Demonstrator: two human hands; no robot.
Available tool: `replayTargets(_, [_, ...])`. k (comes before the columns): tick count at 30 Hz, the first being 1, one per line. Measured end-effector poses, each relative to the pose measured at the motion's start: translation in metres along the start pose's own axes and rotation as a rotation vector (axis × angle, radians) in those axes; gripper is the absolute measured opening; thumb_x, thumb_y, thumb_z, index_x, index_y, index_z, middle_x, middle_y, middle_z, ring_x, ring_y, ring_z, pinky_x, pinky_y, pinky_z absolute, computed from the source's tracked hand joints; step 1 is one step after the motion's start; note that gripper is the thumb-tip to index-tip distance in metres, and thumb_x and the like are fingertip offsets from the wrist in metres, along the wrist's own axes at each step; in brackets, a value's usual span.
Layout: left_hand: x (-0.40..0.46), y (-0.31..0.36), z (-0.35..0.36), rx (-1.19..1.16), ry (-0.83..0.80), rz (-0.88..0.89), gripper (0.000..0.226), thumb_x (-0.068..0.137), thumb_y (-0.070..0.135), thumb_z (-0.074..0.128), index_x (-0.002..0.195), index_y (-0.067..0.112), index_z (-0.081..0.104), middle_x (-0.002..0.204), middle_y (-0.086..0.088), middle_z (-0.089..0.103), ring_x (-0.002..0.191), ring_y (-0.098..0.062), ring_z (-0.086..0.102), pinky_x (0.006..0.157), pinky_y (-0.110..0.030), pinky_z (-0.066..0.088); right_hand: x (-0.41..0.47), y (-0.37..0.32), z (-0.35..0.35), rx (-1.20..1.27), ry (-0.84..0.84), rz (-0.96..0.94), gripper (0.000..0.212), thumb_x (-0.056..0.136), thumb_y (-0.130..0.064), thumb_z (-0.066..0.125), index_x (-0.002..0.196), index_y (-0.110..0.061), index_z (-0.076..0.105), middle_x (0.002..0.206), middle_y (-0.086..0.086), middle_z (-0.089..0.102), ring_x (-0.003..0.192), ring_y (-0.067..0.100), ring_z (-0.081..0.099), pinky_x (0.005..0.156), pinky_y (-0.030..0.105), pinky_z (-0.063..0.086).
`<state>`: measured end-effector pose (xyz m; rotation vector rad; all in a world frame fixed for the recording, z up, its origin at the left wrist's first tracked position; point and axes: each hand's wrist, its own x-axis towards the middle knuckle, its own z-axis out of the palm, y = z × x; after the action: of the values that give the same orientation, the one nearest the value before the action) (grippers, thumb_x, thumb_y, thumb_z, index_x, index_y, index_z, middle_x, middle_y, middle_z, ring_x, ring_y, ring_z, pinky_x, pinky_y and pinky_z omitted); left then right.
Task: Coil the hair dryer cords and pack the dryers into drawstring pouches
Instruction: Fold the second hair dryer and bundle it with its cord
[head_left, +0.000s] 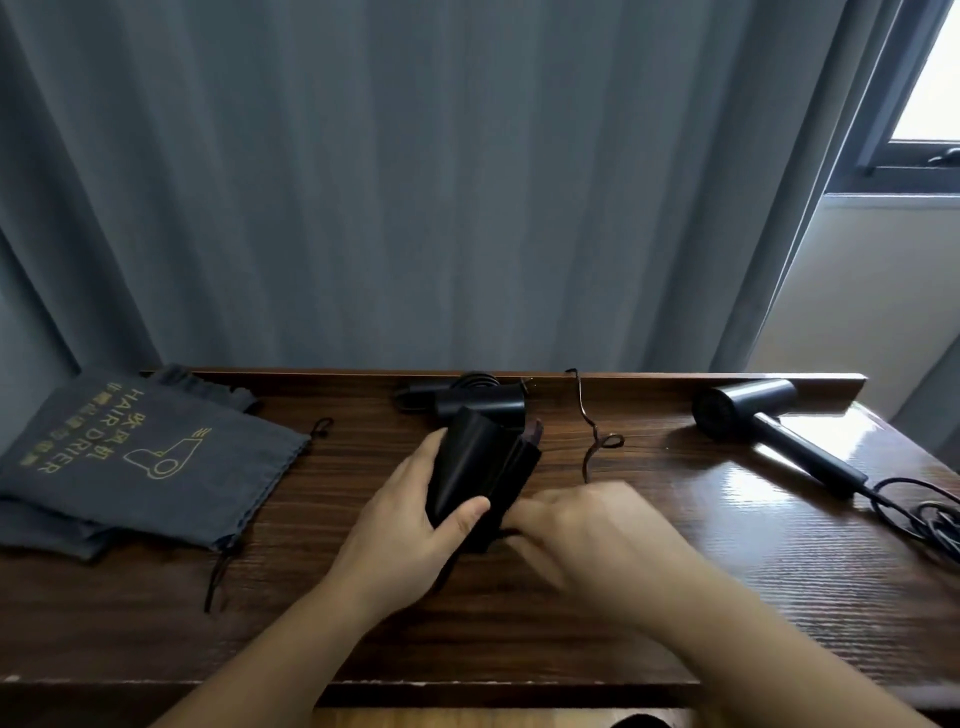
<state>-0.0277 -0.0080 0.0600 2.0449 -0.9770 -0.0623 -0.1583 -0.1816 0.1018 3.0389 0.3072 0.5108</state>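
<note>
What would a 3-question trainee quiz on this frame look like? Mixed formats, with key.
1. True or false: the hair dryer at the table's right end has its cord lying loose beside it.
2. Which hand grips the dark pouch at centre? A) left hand B) right hand C) neither
3. Fill in: the grey pouches printed "HAIR DRIER" lie at the table's ____ end.

Key: 1 true; 2 A, with its thumb curled over the pouch's near side, while the right hand works at the lower edge, blurred; 3 left.
</note>
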Motion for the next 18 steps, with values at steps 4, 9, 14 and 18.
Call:
replayTargets(4, [-0.005, 0.001, -0.007, -0.043, -0.171, 0.064, 0.066, 0.089, 0.062, 0.06, 0.146, 0.053, 0.029, 0.131, 0.024, 0.055, 0.119, -0.001, 0.057, 0.096, -0.037, 0.053, 0.006, 0.038, -0.005, -0.111, 0.123, 0.003, 0.038, 0.082, -0.068, 0.046, 0.073, -0.033, 0.06, 0.062, -0.015, 0.059, 0.051, 0.005, 0.058, 0.042, 0.021, 0.035])
replayTargets(9, [-0.011, 0.007, -0.018, -0.245, -0.408, 0.022, 0.054, 0.095, 0.038, 0.065, 0.141, 0.05, 0.04, 0.129, 0.021, 0.061, 0.12, -0.003, 0.059, 0.095, -0.026, 0.053, 0.007, 0.064, -0.015, 0.252, -0.009, 0.04, 0.031, 0.082, -0.055, 0.071, 0.083, -0.025, 0.069, 0.079, -0.014, 0.063, 0.075, 0.005, 0.059, 0.063, 0.022, 0.047])
replayTargets(14, [-0.003, 0.007, -0.039, -0.409, -0.522, -0.046, 0.048, 0.097, 0.035, 0.063, 0.142, 0.038, 0.046, 0.135, 0.018, 0.061, 0.125, -0.006, 0.058, 0.097, -0.024, 0.05, 0.007, 0.077, -0.015, 0.596, -0.063, 0.117, 0.009, 0.083, -0.029, 0.081, 0.089, -0.025, 0.076, 0.086, -0.018, 0.069, 0.086, 0.004, 0.066, 0.072, 0.012, 0.047])
replayTargets(18, [0.0, 0.008, -0.041, -0.721, -0.542, -0.107, 0.055, 0.089, 0.039, 0.061, 0.14, 0.019, 0.054, 0.132, -0.019, 0.06, 0.118, -0.037, 0.061, 0.093, -0.043, 0.052, 0.012, 0.08, 0.006, 0.704, -0.044, 0.149, 0.006, 0.084, -0.03, 0.075, 0.079, -0.029, 0.072, 0.08, -0.01, 0.07, 0.076, 0.006, 0.065, 0.069, 0.02, 0.051])
